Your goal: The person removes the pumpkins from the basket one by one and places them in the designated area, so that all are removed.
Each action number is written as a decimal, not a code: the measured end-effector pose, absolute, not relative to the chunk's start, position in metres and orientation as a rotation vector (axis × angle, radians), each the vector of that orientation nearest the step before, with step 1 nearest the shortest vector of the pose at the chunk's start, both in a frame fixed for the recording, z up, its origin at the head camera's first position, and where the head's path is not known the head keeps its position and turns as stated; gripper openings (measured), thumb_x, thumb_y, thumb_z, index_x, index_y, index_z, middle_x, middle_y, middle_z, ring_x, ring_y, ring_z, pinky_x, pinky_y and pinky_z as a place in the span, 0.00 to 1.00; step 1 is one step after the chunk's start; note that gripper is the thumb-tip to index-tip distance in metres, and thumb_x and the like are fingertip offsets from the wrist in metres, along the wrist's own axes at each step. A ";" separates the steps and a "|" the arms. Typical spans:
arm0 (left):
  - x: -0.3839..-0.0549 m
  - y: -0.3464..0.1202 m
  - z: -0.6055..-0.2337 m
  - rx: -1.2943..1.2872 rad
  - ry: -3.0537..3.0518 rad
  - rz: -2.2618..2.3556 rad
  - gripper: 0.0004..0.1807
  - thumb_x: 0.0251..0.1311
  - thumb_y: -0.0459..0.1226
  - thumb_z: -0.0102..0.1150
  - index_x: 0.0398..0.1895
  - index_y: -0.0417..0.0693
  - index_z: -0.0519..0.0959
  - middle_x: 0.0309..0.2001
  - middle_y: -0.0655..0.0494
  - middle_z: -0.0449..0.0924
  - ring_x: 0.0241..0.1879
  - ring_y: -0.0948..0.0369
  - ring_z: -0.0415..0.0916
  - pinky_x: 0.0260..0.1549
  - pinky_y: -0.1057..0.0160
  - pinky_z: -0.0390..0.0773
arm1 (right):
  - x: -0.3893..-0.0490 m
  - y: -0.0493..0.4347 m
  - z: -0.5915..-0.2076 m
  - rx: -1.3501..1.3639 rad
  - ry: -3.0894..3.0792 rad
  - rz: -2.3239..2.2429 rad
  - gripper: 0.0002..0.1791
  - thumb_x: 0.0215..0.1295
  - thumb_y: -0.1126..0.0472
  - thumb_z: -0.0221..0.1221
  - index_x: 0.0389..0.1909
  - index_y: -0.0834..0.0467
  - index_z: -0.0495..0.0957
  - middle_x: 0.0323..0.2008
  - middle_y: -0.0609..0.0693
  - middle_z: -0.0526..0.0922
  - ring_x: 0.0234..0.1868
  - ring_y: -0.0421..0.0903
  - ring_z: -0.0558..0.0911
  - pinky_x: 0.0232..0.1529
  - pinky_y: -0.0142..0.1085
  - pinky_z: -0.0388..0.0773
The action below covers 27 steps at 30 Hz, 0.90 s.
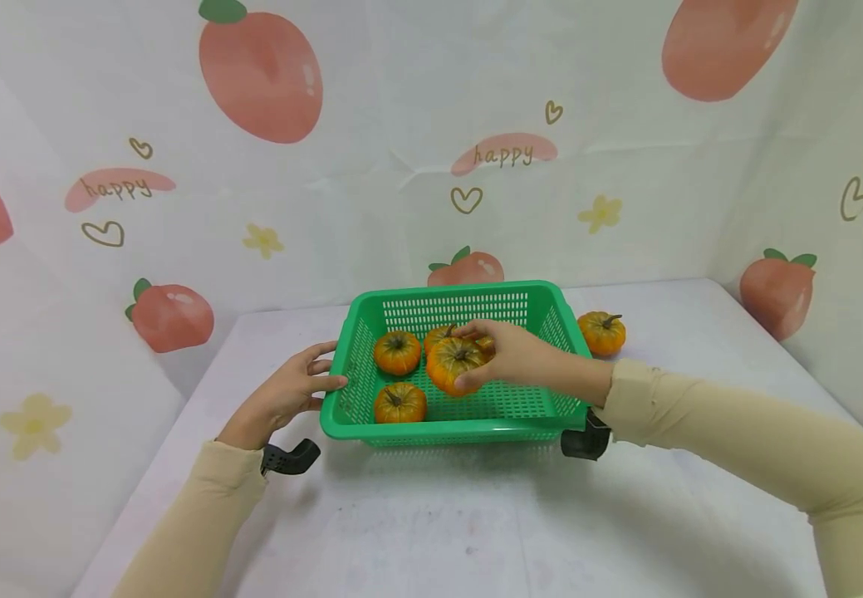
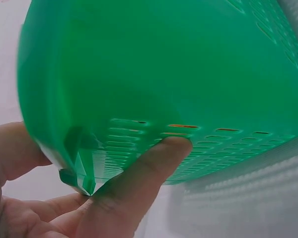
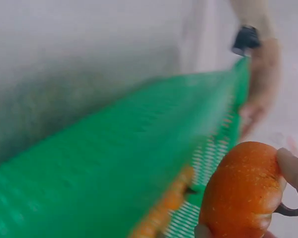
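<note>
My left hand (image 1: 291, 389) grips the left rim of a green plastic basket (image 1: 446, 429), thumb over the edge. In the left wrist view its fingers (image 2: 146, 173) lie along the slotted outer wall. My right hand (image 1: 522, 357) holds a small orange pumpkin (image 1: 452, 365) by its sides above the basket's middle; the right wrist view shows this pumpkin (image 3: 243, 191) close up, its stem to the right. Inside the basket sit a pumpkin (image 1: 397, 353) at the back left, another pumpkin (image 1: 401, 404) at the front left, and a third pumpkin (image 1: 437, 335) partly hidden behind the held one.
Outside the basket, by its right end, another pumpkin (image 1: 600, 335) stands on the white table (image 1: 468, 531). A printed cloth (image 1: 371, 191) hangs behind the table. Black wrist mounts stick out below the left wrist (image 1: 292, 458) and the right wrist (image 1: 586, 440).
</note>
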State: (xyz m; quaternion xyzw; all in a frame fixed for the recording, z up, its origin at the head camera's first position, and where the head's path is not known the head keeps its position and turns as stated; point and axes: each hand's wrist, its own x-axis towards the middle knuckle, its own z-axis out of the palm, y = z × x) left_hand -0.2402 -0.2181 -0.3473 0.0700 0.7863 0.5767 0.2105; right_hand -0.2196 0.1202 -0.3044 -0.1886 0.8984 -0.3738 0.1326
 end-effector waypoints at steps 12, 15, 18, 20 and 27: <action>-0.240 -0.217 -0.345 0.171 2.193 1.593 0.43 0.66 0.32 0.56 0.77 0.43 0.42 0.71 0.33 0.55 0.48 0.54 0.80 0.46 0.50 0.82 | -0.220 0.179 -0.257 -0.490 2.708 -1.246 0.41 0.56 0.50 0.69 0.69 0.54 0.65 0.66 0.58 0.68 0.62 0.64 0.72 0.59 0.53 0.74; -0.239 -0.217 -0.346 0.171 2.193 1.594 0.43 0.66 0.32 0.55 0.77 0.44 0.42 0.71 0.33 0.55 0.48 0.54 0.80 0.46 0.51 0.82 | -0.221 0.197 -0.250 -0.428 2.736 -1.280 0.41 0.58 0.49 0.68 0.70 0.54 0.63 0.68 0.59 0.66 0.63 0.65 0.70 0.60 0.55 0.72; -0.239 -0.217 -0.346 0.175 2.198 1.593 0.43 0.66 0.32 0.55 0.77 0.43 0.42 0.71 0.33 0.55 0.49 0.53 0.79 0.46 0.50 0.82 | -0.222 0.216 -0.247 -0.340 2.760 -1.321 0.42 0.59 0.48 0.67 0.71 0.53 0.62 0.69 0.59 0.64 0.65 0.65 0.68 0.61 0.56 0.71; -0.239 -0.217 -0.346 0.175 2.203 1.590 0.43 0.67 0.32 0.55 0.77 0.43 0.42 0.71 0.32 0.55 0.49 0.53 0.79 0.47 0.50 0.82 | -0.223 0.230 -0.246 -0.279 2.779 -1.344 0.42 0.60 0.48 0.66 0.72 0.53 0.61 0.70 0.58 0.63 0.66 0.64 0.67 0.61 0.56 0.71; -0.239 -0.217 -0.346 0.176 2.211 1.581 0.42 0.67 0.32 0.55 0.77 0.43 0.42 0.71 0.32 0.56 0.48 0.52 0.80 0.47 0.49 0.81 | -0.229 0.276 -0.259 -0.032 2.851 -1.387 0.49 0.59 0.41 0.64 0.76 0.52 0.51 0.75 0.60 0.53 0.69 0.67 0.60 0.63 0.63 0.63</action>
